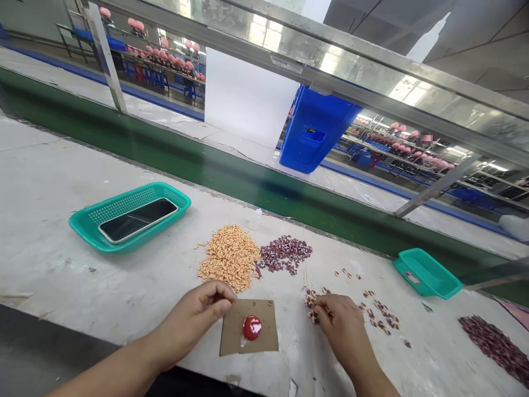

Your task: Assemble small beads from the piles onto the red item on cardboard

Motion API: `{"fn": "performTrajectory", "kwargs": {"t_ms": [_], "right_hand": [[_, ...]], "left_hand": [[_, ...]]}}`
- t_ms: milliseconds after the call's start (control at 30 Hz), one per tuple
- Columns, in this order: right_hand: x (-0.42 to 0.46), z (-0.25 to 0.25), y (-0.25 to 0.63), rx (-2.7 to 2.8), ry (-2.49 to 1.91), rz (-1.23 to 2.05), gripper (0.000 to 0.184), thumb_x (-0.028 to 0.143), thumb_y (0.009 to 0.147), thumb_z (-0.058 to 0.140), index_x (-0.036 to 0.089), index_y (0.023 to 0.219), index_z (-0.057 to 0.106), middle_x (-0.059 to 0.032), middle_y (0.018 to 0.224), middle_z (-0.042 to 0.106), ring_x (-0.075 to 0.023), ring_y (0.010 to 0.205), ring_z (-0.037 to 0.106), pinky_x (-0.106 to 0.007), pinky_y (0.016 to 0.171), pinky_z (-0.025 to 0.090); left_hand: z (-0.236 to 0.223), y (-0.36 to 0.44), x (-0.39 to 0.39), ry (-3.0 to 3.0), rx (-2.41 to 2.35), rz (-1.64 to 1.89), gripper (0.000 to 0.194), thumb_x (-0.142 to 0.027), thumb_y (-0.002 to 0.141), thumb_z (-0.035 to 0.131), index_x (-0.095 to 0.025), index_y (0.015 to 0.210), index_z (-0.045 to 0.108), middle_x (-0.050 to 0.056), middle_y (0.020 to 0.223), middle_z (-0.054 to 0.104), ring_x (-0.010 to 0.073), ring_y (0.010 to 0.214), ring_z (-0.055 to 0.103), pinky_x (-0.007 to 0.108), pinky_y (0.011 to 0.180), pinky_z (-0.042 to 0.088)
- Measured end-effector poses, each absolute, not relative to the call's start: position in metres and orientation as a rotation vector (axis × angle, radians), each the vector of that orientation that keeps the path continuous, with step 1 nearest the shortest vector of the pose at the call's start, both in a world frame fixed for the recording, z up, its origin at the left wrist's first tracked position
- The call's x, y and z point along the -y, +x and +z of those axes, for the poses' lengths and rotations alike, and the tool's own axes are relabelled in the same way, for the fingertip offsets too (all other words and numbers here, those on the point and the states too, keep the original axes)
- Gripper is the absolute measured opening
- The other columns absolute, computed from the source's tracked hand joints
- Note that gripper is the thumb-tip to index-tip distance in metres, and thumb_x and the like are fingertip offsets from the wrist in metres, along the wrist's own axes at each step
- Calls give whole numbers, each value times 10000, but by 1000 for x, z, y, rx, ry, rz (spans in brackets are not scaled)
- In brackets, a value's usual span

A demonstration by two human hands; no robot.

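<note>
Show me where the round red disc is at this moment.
In the head view, the round red disc lies on a brown cardboard square, between the left hand and the right hand.

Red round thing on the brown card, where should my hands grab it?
Pinch the red round piece by its rim, coming down from above with the left hand, which is nearest. It sits low on the brown card, so the round edge looks easiest to catch.

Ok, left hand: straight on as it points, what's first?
Likely the heap of small orange pieces, just beyond the left hand. It seems to clear the brown cardboard sheet, though depth is unclear.
</note>
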State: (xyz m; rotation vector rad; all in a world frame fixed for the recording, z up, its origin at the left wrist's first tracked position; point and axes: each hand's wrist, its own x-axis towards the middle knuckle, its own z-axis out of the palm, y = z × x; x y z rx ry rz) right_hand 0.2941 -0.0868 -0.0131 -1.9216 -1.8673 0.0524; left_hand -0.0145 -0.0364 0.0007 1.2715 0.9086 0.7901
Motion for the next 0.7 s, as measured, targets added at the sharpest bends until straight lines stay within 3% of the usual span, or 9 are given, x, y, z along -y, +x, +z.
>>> {"fn": "performTrajectory", "kwargs": {"t_ms": [200,500,700], "right_hand": [[48,-2,263,2138,-1939,-21,167,168,844,538,235,901,679,-49,951,675,-236,959,548,-376,850,364],[-3,-5,230,2321,-1913,-2,130,174,832,572,215,824,695,-53,867,674,-232,928,524,-353,835,323],[2,-1,234,2396,-1913,22,173,135,835,547,227,814,693,-35,854,686,-220,902,536,-334,804,317]], "left_hand": [[14,-24,27,1303,-1024,872,184,-395,810,582,-216,816,623,6,821,616,199,828,547,305,783,418],[16,-57,17,1335,-1194,1016,155,-377,815,580,-231,791,625,15,804,632,214,843,561,299,795,438],[12,-50,4,1883,-1168,677,131,-288,815,542,-232,766,650,20,805,663,216,786,590,292,725,439]]}}
